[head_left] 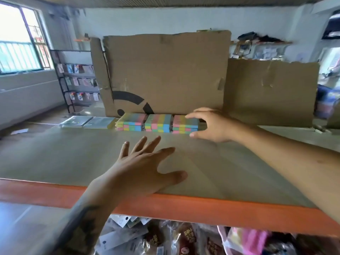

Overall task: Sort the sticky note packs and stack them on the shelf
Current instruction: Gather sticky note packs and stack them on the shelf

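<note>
Three stacks of multicoloured sticky note packs stand side by side at the back of the shelf board (73,159): a left stack (131,122), a middle stack (158,123) and a right stack (184,124). My right hand (211,126) holds the right stack, fingers over its top and thumb at its lower front corner. My left hand (145,168) lies flat on the board with fingers spread, nearer the front edge, holding nothing.
Two flat clear-wrapped packs (88,122) lie left of the stacks. Cardboard sheets (165,70) stand upright behind them. The shelf has an orange front rail (202,207). Packaged goods (165,238) fill the level below. A wire display rack (77,80) stands at left.
</note>
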`<act>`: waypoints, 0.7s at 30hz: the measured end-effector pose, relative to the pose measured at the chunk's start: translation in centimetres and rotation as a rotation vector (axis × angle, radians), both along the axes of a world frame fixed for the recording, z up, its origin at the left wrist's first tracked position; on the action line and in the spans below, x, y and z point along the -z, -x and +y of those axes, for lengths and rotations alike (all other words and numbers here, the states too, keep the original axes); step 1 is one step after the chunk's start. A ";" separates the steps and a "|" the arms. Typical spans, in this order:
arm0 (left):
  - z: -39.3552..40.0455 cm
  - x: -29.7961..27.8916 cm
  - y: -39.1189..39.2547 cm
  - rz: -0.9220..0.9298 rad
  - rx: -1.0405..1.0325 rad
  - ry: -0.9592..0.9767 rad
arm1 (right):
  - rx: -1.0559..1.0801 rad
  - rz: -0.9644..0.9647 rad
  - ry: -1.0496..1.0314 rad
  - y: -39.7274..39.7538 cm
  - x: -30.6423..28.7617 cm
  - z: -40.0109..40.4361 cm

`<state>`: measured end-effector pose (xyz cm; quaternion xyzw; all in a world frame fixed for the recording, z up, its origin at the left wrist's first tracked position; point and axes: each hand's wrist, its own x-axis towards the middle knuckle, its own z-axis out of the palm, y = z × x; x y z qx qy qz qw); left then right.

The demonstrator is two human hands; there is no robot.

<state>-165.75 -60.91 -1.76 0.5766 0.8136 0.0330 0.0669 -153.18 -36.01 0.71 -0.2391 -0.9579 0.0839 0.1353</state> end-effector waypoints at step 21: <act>21.7 -2.6 -31.7 -0.044 0.312 -0.105 | 0.218 -0.103 -0.160 -43.4 -3.5 11.0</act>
